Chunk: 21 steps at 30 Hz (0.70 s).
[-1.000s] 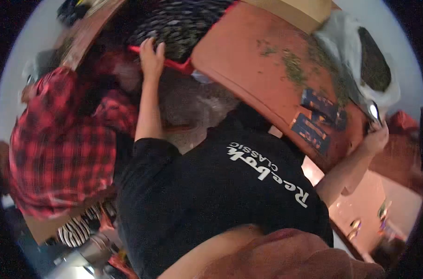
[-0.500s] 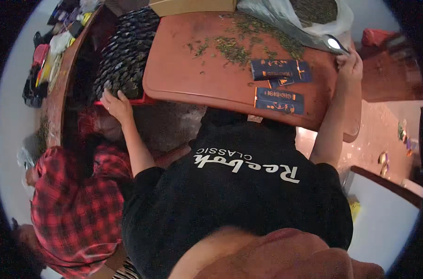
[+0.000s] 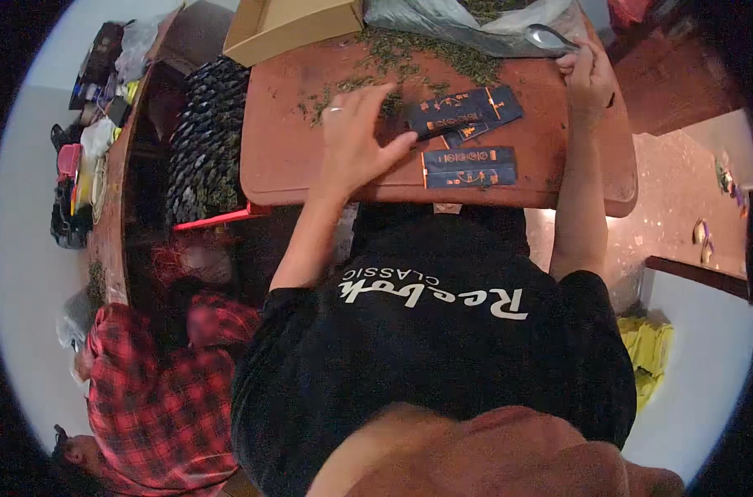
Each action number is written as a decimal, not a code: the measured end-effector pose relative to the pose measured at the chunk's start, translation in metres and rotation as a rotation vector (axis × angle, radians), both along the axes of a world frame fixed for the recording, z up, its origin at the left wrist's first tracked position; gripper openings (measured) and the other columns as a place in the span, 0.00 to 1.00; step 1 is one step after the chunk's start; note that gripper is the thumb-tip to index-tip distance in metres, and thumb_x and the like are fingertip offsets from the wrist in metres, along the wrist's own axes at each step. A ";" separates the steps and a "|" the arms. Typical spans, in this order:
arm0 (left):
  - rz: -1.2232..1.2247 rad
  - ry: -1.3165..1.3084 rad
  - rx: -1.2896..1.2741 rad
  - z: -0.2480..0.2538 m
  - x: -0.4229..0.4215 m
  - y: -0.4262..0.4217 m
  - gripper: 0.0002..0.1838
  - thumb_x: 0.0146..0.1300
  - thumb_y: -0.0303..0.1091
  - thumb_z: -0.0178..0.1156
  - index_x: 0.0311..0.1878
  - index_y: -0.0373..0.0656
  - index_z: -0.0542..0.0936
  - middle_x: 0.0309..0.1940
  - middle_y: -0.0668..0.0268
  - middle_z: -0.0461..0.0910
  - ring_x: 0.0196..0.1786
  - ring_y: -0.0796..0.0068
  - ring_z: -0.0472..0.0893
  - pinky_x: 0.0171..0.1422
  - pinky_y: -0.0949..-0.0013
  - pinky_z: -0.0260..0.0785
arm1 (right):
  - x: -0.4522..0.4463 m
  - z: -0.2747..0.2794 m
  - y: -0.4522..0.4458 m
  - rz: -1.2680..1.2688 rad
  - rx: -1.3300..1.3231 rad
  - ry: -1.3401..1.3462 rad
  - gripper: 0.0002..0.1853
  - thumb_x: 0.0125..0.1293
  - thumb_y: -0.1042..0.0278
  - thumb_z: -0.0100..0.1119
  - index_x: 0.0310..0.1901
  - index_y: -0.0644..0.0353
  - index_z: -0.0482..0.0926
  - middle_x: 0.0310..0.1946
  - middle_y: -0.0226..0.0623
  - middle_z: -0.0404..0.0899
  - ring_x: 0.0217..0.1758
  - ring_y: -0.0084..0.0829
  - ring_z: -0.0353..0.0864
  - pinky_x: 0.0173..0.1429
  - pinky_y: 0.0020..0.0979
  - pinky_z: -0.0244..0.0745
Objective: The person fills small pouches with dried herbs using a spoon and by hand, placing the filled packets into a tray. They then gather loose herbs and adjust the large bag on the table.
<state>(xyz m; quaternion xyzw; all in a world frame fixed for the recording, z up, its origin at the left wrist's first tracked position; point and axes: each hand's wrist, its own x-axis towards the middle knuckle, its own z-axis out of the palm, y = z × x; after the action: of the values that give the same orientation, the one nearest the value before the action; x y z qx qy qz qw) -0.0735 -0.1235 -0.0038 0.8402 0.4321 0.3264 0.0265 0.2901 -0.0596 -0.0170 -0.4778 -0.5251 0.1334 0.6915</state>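
My right hand (image 3: 588, 76) is closed around the handle of a metal spoon (image 3: 547, 37), whose bowl lies over the edge of a clear plastic bag (image 3: 476, 40) holding dried green leaves. Over the table (image 3: 285, 170), my left hand (image 3: 358, 141) is open with fingers apart and nothing in it. Its thumb is close to the left end of a dark packet (image 3: 451, 116) with orange print. Another such packet lies partly hidden beneath that one. Nearer to me is a separate dark packet (image 3: 469, 167), lying flat.
Loose dried leaves (image 3: 393, 54) are scattered across the far tabletop. A cardboard box (image 3: 298, 33) sits at the far left corner. Left of the table, many dark packets stand packed in rows (image 3: 211, 132) in a red crate (image 3: 219, 219). A person in a red checked shirt (image 3: 165, 398) is at lower left.
My left hand has moved right, from the rows of packets in the crate to above the table beside the loose packets. My right hand still holds the spoon at the bag. The view has shifted.
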 end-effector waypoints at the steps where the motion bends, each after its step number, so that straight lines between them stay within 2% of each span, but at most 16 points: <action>1: -0.009 0.017 -0.026 -0.001 0.008 0.001 0.38 0.48 0.48 0.73 0.62 0.44 0.75 0.55 0.57 0.78 0.57 0.52 0.75 0.60 0.51 0.63 | -0.001 0.001 -0.001 -0.005 0.005 -0.011 0.14 0.75 0.66 0.48 0.50 0.66 0.79 0.25 0.29 0.83 0.27 0.16 0.76 0.35 0.21 0.73; 4: -0.028 0.071 -0.079 -0.009 0.023 0.005 0.38 0.46 0.49 0.73 0.61 0.46 0.75 0.51 0.58 0.79 0.54 0.54 0.75 0.55 0.52 0.63 | -0.004 0.003 -0.003 -0.029 -0.004 -0.025 0.14 0.75 0.66 0.48 0.49 0.64 0.80 0.25 0.28 0.83 0.27 0.15 0.77 0.35 0.21 0.74; 10: 0.012 0.135 -0.105 -0.008 0.037 0.010 0.34 0.47 0.46 0.72 0.59 0.47 0.76 0.49 0.58 0.78 0.54 0.54 0.75 0.56 0.50 0.64 | 0.000 -0.007 0.002 -0.039 0.019 -0.019 0.13 0.75 0.65 0.48 0.48 0.61 0.82 0.24 0.29 0.83 0.26 0.15 0.78 0.35 0.21 0.75; 16: -0.045 -0.106 -0.158 0.016 0.027 0.027 0.32 0.46 0.35 0.71 0.58 0.41 0.74 0.49 0.54 0.76 0.55 0.49 0.75 0.62 0.53 0.67 | -0.010 0.006 -0.007 -0.107 -0.023 -0.049 0.13 0.75 0.65 0.48 0.48 0.60 0.82 0.24 0.30 0.83 0.26 0.17 0.79 0.35 0.22 0.76; 19: -0.029 -0.093 -0.057 0.031 0.022 0.036 0.32 0.46 0.32 0.71 0.58 0.38 0.73 0.49 0.51 0.75 0.56 0.48 0.74 0.63 0.55 0.68 | -0.010 0.007 -0.008 -0.120 -0.030 -0.068 0.13 0.75 0.65 0.48 0.47 0.60 0.82 0.23 0.31 0.84 0.26 0.18 0.79 0.35 0.23 0.76; 21: -0.047 -0.128 -0.188 0.048 0.020 0.038 0.33 0.47 0.32 0.70 0.59 0.37 0.71 0.52 0.49 0.74 0.58 0.47 0.74 0.65 0.55 0.67 | -0.010 0.007 -0.008 -0.130 -0.028 -0.087 0.13 0.75 0.65 0.48 0.47 0.60 0.82 0.23 0.31 0.84 0.25 0.18 0.80 0.35 0.23 0.76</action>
<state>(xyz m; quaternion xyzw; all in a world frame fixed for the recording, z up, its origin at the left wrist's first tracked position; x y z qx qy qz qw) -0.0535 -0.0856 0.0441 0.8214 0.4384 0.3368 0.1402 0.2804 -0.0676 -0.0099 -0.5260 -0.5205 0.0746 0.6685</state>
